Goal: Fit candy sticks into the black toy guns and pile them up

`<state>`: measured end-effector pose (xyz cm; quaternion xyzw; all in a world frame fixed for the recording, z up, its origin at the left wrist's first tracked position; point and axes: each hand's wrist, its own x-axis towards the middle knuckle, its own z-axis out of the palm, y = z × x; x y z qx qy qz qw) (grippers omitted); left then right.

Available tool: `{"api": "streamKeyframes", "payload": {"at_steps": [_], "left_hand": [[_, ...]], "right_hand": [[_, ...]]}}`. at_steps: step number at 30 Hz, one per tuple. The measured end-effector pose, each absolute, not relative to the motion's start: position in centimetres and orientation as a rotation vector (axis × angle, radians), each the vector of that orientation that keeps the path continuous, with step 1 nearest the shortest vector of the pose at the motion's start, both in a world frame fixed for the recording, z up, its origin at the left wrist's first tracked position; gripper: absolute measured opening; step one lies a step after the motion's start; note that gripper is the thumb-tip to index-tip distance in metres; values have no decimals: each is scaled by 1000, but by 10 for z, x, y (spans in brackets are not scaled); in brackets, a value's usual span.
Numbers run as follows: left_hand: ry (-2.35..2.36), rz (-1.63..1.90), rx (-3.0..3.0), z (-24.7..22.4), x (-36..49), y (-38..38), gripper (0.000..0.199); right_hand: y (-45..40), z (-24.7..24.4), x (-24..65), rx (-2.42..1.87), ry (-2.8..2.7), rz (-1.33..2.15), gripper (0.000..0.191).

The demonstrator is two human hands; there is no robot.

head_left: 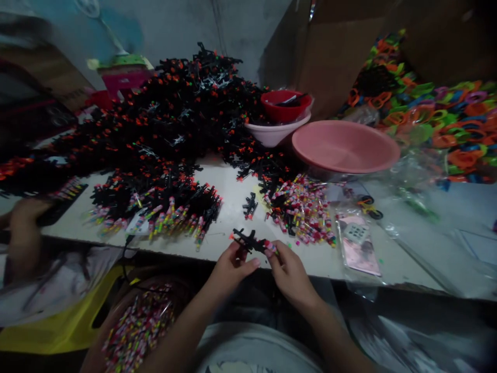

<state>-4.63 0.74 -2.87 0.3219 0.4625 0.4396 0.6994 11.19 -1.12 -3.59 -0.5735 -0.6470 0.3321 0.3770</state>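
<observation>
A small black toy gun [251, 241] is held up between both hands over the table's front edge. Fingers of my left hand [235, 265] are closed around its orange-tipped end. A small pink and colourful piece [271, 247] at the gun's other end is pinched by my right hand [289, 269]. Behind them two or so black toy guns [250, 205] lie on the white table [217, 176]. To the right is a heap of small pink, red and yellow pieces [306, 212]. On the left, black guns with colourful ends [171, 212] lie in a pile.
A large mound of black toy guns [186, 109] rises behind. Nearby stand a pink basin [345, 147] and a red bowl [285, 106]. A pink packet [359, 243] lies at right. Another person's hand [27, 215] is at far left, above a yellow stool [58, 326].
</observation>
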Motion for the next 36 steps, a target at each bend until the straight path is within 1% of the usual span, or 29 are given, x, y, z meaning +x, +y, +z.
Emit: {"api": "streamKeyframes", "payload": {"at_steps": [2,4,5,12,16,22,27,36], "left_hand": [[1114,1019,701,-30,-40,4,43],[1096,1024,613,-27,-36,3,40],[1081,1029,575,-25,-34,3,39],[1038,1035,528,-12,-34,3,38],[1009,1017,551,-12,-33,1,37],[1016,1036,576,-11,-30,-2,37],[1040,1063,561,-11,-30,-2,40],[1050,1083,589,-12,-32,-4,37]], "right_hand": [[-14,-34,108,-1439,-1630,988,18],[-16,-34,106,-1433,-1566,1044,27],[-17,-34,106,-1429,-1523,1039,29],[-15,-38,114,-1335,-1283,872,20],[-15,-41,113,-1323,-1182,886,20],[-15,-45,112,-1324,-1219,851,16],[-18,-44,111,-1243,-1305,828,11],[-25,-35,117,-1284,-1454,941,12]]}}
